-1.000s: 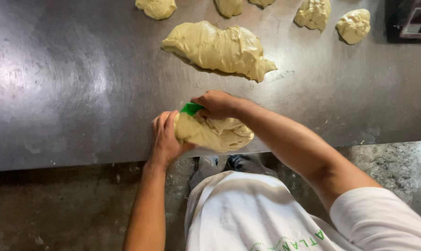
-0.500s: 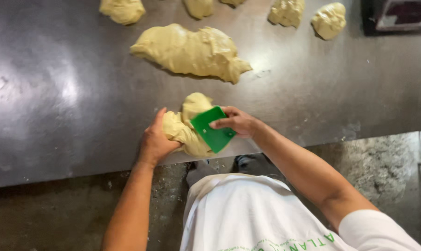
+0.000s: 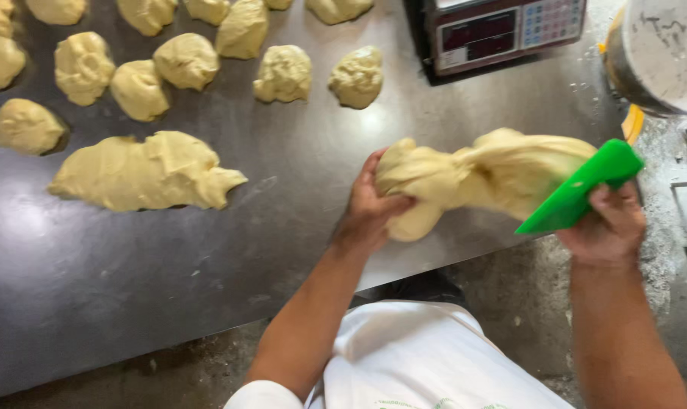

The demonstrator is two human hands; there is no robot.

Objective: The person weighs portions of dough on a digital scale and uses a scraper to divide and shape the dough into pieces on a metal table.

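Dough piece (image 3: 480, 178) hung stretched between both hands, above the table edge (image 3: 207, 273). Left hand (image 3: 370, 208) gripped its left end, fingers curled. Right hand (image 3: 608, 223) pinched green scraper (image 3: 578, 189) against its right end.

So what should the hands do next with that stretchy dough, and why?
Probably set the dough on the scale. The left hand and the right hand, which also holds the green scraper, carry it in the air near the scale, and many similar small lumps already sit on the table.
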